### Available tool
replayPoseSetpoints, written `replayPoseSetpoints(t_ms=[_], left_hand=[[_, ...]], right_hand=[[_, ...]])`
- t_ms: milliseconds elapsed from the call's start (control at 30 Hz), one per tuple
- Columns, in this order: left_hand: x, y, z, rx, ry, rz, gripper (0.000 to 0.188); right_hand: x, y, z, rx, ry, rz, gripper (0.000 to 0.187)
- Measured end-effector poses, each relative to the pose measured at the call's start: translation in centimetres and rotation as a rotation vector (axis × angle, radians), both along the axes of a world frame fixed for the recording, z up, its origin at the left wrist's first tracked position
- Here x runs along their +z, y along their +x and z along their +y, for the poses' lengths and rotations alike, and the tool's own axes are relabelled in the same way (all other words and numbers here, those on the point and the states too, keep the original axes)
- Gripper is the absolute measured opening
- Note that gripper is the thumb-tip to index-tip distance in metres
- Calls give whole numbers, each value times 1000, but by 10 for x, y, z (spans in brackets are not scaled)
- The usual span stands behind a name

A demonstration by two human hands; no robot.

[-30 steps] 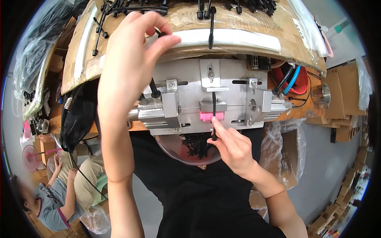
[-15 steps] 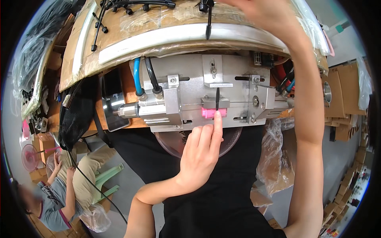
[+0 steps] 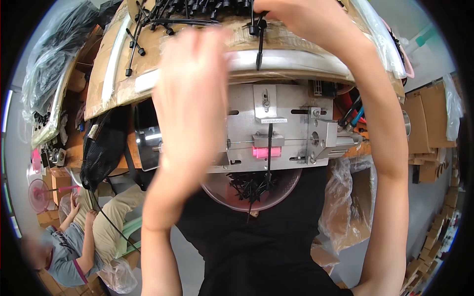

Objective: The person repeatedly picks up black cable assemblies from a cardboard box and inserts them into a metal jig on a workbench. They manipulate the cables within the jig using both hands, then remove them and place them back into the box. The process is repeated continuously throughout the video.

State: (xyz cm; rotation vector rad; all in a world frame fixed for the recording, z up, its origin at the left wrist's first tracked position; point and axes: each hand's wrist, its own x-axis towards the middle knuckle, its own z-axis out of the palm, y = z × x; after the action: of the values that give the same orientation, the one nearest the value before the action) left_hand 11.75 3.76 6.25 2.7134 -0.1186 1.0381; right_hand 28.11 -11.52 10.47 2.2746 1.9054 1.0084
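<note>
A long thin black rod (image 3: 269, 155) lies across the metal fixture (image 3: 247, 108), over a pink block (image 3: 260, 152), its near end reaching above a clear round bowl (image 3: 294, 185). Motion smears my left hand (image 3: 192, 93), which is raised over the fixture's left side and the cardboard edge, so its fingers cannot be read. At the top edge my right hand (image 3: 291, 15) is beside a pile of black rods with round caps (image 3: 197, 7). Its fingers are partly cut off there, and I cannot tell whether it holds one. A bristle-ended black piece (image 3: 259, 49) hangs over the cardboard's front.
Black pieces (image 3: 247, 190) lie in the bowl at my lap. Cardboard (image 3: 197, 37) with a white strip forms a raised surface behind the fixture. A dark phone-like slab (image 3: 145, 133) and black mesh bag (image 3: 101, 148) are left. Another person (image 3: 74, 241) sits at far left.
My left hand has left the pink block and swung up and left. My right hand remains at the pile. The view has shifted, showing more of the pile and the bowl.
</note>
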Motion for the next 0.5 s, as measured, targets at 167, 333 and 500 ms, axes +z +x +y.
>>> replayPoseSetpoints(t_ms=[167, 333, 500], left_hand=[[12, 65, 46, -4, 102, 109, 18], [12, 56, 55, -86, -72, 257, 17], [15, 57, 53, -223, -144, 298, 15]], right_hand=[[21, -1, 9, 141, 9, -117, 3], [47, 13, -68, -190, 173, -235, 10], [58, 94, -231, -1252, 36, -57, 14]])
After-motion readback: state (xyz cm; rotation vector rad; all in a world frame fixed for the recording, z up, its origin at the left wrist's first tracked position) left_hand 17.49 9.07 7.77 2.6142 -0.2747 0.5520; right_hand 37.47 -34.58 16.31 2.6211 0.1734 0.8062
